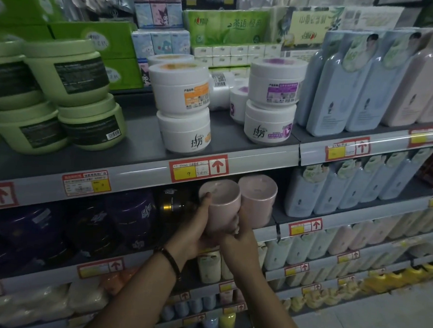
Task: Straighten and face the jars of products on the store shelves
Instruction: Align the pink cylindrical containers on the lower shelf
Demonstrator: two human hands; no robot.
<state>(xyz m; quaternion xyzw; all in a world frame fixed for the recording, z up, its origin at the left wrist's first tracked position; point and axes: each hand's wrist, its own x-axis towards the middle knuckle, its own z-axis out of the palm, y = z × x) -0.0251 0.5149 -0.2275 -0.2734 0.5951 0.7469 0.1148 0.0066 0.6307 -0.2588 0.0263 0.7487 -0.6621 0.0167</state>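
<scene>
Within left grip (199, 228), pink jar (223, 204)

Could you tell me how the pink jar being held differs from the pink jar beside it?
The held pink jar is gripped by the left hand and right hand; the neighbouring pink jar stands untouched. The held jar sits forward, the neighbouring jar further back. Both are pale pink cylinders.

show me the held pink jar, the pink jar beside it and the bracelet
held pink jar (221, 210): head view, on its side wall.
pink jar beside it (257, 203): head view, on its front wall.
bracelet (171, 260): head view, on the band across the wrist.
</scene>
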